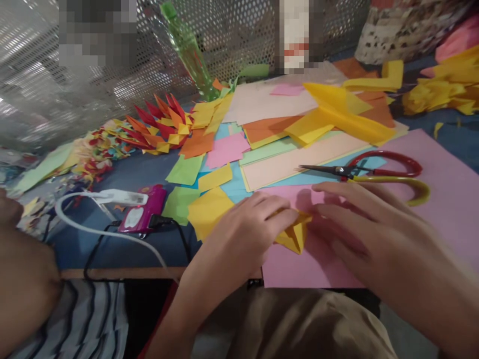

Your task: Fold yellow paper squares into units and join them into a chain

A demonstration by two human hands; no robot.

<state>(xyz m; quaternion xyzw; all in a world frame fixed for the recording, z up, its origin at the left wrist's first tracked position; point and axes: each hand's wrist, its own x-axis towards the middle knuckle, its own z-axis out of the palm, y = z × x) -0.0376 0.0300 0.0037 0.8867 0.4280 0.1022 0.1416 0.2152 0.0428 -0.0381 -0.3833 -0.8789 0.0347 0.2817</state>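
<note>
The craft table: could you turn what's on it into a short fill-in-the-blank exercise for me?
1. The left hand touches folded paper coloured ____.
2. The scissors have one yellow handle and one ____ handle.
3. The cap on the bottle is coloured ____.

Missing words: yellow; red; green.

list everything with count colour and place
table: one, blue, underneath
folded paper: one, yellow, front centre
scissors: one, red and yellow handles, right
sheet: one, pink, front right
loose paper: many, mixed, across table
spiky craft: one, red, orange, yellow, back left
paper scraps: many, mixed, left
gadget: one, purple, left
cables: several, white, black, left
bottle: one, green, back
basket: one, whitish, back right
mesh: one, grey, back
neighbour's arm: one, left
left hand: one, bare, front
right hand: one, bare, right
</note>
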